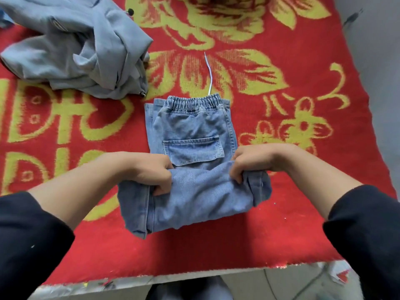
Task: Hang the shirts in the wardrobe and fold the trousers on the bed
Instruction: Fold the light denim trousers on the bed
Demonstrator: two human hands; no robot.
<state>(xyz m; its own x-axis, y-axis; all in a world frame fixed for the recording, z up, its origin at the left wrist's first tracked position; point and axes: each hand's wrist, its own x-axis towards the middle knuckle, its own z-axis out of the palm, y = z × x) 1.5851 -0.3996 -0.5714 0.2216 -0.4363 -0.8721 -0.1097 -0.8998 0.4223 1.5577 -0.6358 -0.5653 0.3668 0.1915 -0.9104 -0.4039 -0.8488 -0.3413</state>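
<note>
Denim trousers [190, 124] lie waistband-away on the red floral blanket [281, 224], lower legs doubled toward the back pocket [193, 151], where I read left hand [151, 172] and right hand [251, 163] each gripping the folded edge; grey garment heap [82, 48] well apart, upper left.

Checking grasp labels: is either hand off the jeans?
No, left hand and right hand both grip the folded end of the jeans.

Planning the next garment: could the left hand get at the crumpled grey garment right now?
Probably yes, once freed: the left hand grips the folded denim trousers, but only bare blanket lies between it and the grey garment.
</note>
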